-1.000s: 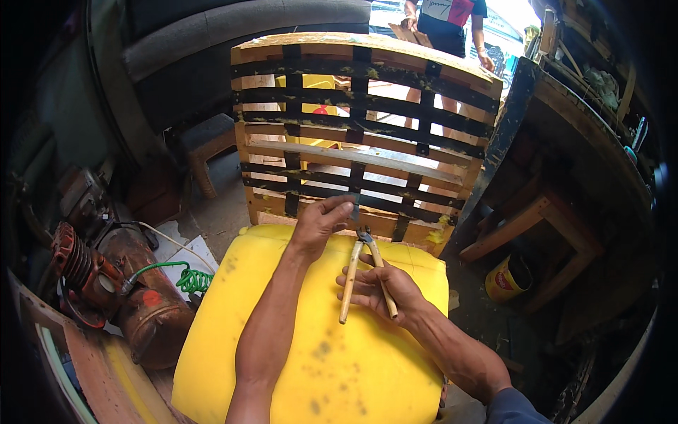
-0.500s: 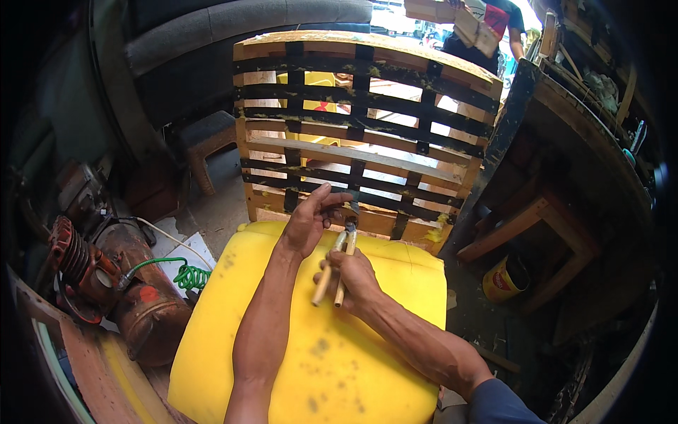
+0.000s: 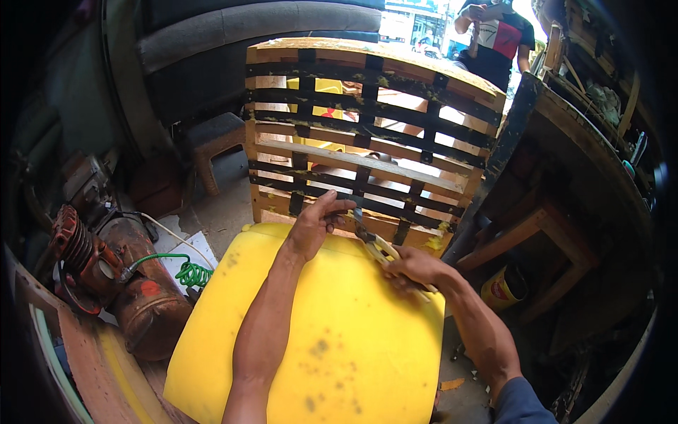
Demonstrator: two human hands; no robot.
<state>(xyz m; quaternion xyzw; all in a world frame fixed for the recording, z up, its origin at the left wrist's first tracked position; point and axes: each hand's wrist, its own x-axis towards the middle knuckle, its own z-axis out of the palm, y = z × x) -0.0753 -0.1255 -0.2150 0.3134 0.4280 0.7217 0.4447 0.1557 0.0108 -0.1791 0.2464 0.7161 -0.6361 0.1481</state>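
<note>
My right hand (image 3: pixel 413 268) is closed around the two pale handles of a pair of pincers (image 3: pixel 381 249). The jaws point up and left, at the bottom rail of a slatted wooden frame (image 3: pixel 339 152) with black webbing straps woven across it. Just left of the jaws is my left hand (image 3: pixel 316 225), its thumb and forefinger apart and the other fingers bent, with no held thing visible. A small grey-blue piece (image 3: pixel 358 212) shows between the fingertips and the jaws; its kind is unclear. Beneath both forearms lies a yellow foam block (image 3: pixel 332 332) with dark spots.
At left stands a rusty air compressor (image 3: pixel 145 297) with a coiled green hose (image 3: pixel 192 274). Behind it is a stool (image 3: pixel 212 145). To the right are a wooden stand (image 3: pixel 522 237) and a yellow can (image 3: pixel 505 288). A person (image 3: pixel 498 42) stands beyond the frame.
My right hand and the pincers have swung right, so the handles now slant down to the right. My left hand has barely moved. The person at the back stands more upright.
</note>
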